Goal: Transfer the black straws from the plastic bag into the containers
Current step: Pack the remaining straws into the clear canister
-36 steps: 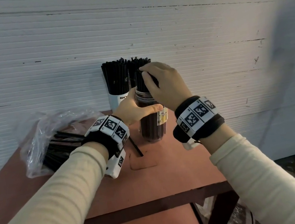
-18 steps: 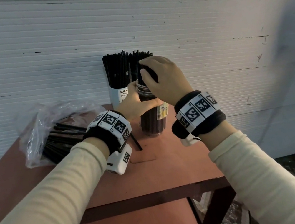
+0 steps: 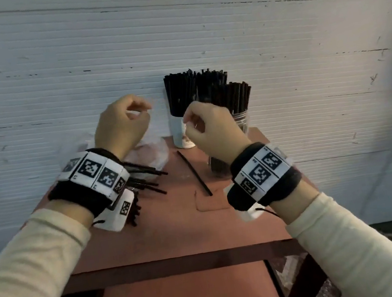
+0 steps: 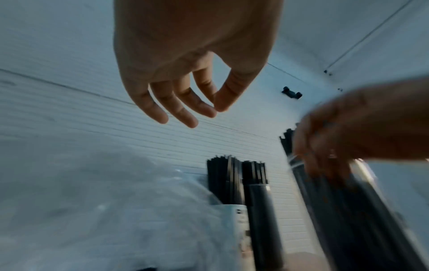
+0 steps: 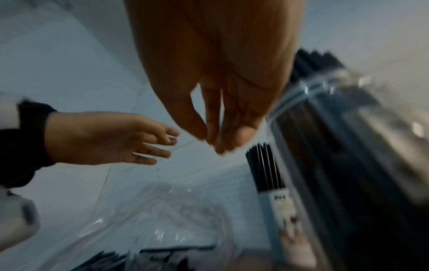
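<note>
Both grips loose, holding nothing – left hand, right hand; jarred black straws stand upright.

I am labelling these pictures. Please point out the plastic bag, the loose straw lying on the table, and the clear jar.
plastic bag (image 3: 150, 153): head view, on its crumpled clear film.
loose straw (image 3: 194, 173): head view, on the middle of its length.
clear jar (image 3: 241, 118): head view, on its glass neck below the straw tops.

Black straws stand upright, packed tight, in a white cup and a clear jar by the wall. More straws poke out of a crinkly plastic bag lying on the left. One loose straw lies flat between them.
</note>
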`<act>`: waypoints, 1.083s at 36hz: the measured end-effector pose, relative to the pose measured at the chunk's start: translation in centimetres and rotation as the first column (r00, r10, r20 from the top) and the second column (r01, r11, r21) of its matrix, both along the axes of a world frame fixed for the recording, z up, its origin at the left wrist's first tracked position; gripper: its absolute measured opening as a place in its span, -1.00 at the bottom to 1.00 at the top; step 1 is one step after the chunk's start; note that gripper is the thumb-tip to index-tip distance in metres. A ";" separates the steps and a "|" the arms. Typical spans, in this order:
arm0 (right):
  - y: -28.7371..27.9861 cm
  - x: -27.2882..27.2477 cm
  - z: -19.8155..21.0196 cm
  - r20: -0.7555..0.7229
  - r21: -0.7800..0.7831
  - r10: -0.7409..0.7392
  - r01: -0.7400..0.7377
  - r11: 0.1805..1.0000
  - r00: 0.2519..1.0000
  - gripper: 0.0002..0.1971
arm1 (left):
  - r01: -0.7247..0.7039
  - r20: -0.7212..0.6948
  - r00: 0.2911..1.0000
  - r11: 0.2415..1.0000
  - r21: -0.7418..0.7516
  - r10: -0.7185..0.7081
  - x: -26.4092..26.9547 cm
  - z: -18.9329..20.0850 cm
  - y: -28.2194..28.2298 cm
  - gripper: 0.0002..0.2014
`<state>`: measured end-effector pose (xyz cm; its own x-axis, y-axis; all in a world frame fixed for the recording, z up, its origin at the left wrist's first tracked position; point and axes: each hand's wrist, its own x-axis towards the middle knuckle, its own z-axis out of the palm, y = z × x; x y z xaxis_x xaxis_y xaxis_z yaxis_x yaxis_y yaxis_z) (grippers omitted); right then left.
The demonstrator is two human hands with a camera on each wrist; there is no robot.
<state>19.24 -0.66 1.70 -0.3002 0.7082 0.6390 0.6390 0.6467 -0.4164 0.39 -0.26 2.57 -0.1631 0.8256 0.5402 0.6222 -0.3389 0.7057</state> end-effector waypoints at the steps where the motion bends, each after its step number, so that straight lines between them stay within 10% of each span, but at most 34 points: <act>1: 0.3 -0.5 -0.8 0.065 -0.115 -0.021 0.028 0.993 0.998 -0.87 | -0.047 -0.013 0.999 0.999 0.016 0.047 -1.2 0.1 -0.3 -0.84; 8: 2.6 -3.7 -4.1 0.662 -0.424 0.031 0.340 0.840 0.749 -0.60 | -0.097 -0.168 0.983 0.981 -0.170 0.068 -7.5 -0.5 -1.1 -0.85; 15: 5.9 -4.0 -6.6 0.796 -0.277 -0.048 0.433 0.858 0.604 -0.73 | 0.083 -0.175 0.972 0.923 -0.375 -0.159 -10.7 -2.3 -1.4 -0.60; 20: 1.6 -5.0 -3.7 0.772 -0.352 0.000 0.426 0.833 0.636 -0.76 | 0.091 -0.220 0.956 0.906 -0.413 -0.196 -10.7 -2.8 -1.9 -0.52; 31: 0.5 -2.3 -2.1 0.153 -0.421 -0.116 0.171 0.891 0.981 -0.82 | 0.084 -0.228 0.958 0.930 -0.358 -0.174 -9.0 -3.7 -1.1 -0.41; 39: -1.7 3.0 3.1 -0.265 0.005 -0.031 0.034 0.999 0.964 -0.79 | 0.115 -0.242 0.951 0.945 -0.305 -0.194 -6.0 -3.6 -0.7 -0.48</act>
